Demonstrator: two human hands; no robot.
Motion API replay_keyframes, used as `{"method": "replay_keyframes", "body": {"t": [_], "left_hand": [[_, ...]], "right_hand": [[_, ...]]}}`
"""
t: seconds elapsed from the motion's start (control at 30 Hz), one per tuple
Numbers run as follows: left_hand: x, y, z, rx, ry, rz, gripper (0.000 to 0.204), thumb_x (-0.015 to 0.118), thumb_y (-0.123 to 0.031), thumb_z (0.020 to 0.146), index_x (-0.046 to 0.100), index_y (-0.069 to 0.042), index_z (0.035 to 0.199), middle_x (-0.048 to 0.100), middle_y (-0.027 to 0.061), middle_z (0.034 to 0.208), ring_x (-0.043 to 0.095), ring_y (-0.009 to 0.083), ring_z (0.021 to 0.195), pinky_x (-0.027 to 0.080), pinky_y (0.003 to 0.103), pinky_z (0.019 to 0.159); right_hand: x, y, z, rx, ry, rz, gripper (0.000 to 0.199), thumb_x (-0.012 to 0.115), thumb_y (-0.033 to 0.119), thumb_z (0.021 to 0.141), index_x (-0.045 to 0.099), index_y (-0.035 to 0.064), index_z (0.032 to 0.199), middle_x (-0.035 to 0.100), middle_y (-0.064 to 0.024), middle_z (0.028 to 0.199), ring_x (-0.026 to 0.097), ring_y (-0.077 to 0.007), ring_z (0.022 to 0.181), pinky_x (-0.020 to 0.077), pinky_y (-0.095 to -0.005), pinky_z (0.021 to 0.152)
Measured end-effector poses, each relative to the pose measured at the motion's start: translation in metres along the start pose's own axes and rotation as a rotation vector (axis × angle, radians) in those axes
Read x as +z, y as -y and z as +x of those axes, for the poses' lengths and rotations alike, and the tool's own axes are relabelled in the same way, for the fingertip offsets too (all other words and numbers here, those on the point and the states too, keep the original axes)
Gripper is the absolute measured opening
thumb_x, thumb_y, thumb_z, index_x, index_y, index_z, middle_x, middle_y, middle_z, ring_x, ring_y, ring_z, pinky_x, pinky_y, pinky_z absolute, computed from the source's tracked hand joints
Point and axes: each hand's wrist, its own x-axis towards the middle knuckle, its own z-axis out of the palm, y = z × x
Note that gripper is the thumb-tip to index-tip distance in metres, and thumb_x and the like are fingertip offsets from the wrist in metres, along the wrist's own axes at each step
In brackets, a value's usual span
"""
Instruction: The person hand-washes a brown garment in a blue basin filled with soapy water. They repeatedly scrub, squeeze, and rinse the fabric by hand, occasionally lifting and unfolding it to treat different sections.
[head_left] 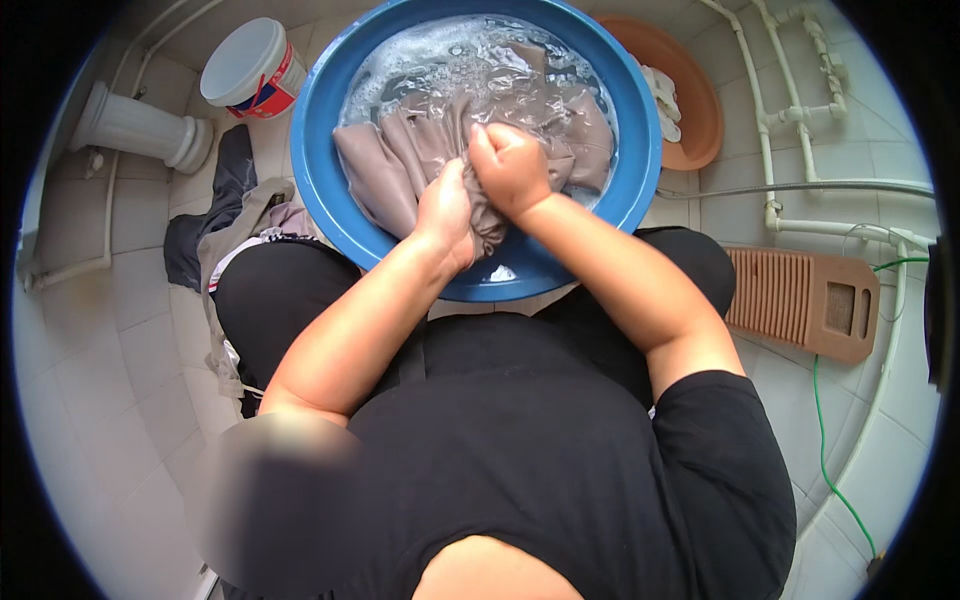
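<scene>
A wet grey-brown garment [395,160] lies in a big blue basin [320,150] of soapy water, in front of my knees. My left hand [445,212] grips a bunched fold of the garment at the basin's near side. My right hand [510,168] is clenched on the same fold just right of and above the left hand. Both fists press together on the cloth. Foam covers the water at the basin's far side.
An orange basin [700,105] with white cloth stands behind the blue one at the right. A brown washboard [805,300] lies on the tiled floor at the right. A white bucket [250,68] and a heap of clothes [235,215] are at the left. White pipes [790,115] run along the right wall.
</scene>
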Motion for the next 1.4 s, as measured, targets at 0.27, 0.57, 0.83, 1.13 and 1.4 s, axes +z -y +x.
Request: {"method": "replay_keyframes", "body": {"t": [0.27,0.57,0.83,1.13,1.4], "left_hand": [[-0.009,-0.008,0.012,0.092,-0.125,0.049,0.038,0.039,-0.037,0.094,0.053,-0.002,0.1,0.059,0.011,0.09,0.058,0.0211,0.083,0.049,0.034,0.075],[-0.004,-0.049,-0.007,0.168,0.316,0.578,0.023,0.065,-0.01,0.077,0.059,-0.001,0.097,0.062,0.0047,0.091,0.058,0.011,0.082,0.046,0.023,0.073],[-0.018,-0.08,0.008,0.322,0.064,-0.192,0.035,0.049,-0.026,0.086,0.053,-0.001,0.109,0.057,0.0173,0.112,0.055,0.0296,0.104,0.041,0.043,0.095],[-0.103,-0.019,0.095,0.371,0.52,0.294,0.034,0.037,-0.033,0.093,0.054,-0.006,0.105,0.059,0.0092,0.105,0.054,0.0221,0.1,0.044,0.035,0.088],[-0.031,-0.011,0.031,0.05,0.373,-0.165,0.033,0.034,-0.033,0.095,0.056,-0.01,0.089,0.06,0.0041,0.083,0.058,0.0176,0.079,0.047,0.032,0.074]], "right_hand": [[0.01,0.015,-0.01,-0.189,-0.1,0.074,0.029,0.06,0.014,0.079,0.045,0.0037,0.057,0.044,-0.0162,0.057,0.047,-0.0328,0.052,0.0377,-0.0388,0.051],[-0.036,-0.027,0.052,0.474,0.12,0.741,0.047,0.059,0.044,0.082,0.059,-0.0014,0.091,0.06,-0.0081,0.08,0.05,-0.0139,0.072,0.0435,-0.0308,0.069],[-0.037,-0.031,0.034,0.344,0.6,0.251,0.033,0.066,0.018,0.068,0.062,0.0051,0.097,0.064,-0.0109,0.089,0.059,-0.0134,0.087,0.0463,-0.0281,0.075],[-0.01,0.055,-0.026,-0.568,0.263,0.199,0.025,0.066,0.016,0.062,0.052,0.0074,0.081,0.055,-0.0106,0.08,0.055,-0.0302,0.072,0.0464,-0.0359,0.064],[0.004,0.021,-0.01,-0.193,-0.018,0.041,0.021,0.056,0.021,0.077,0.057,0.0083,0.06,0.059,-0.0112,0.065,0.057,-0.0303,0.058,0.0456,-0.0388,0.053]]}}
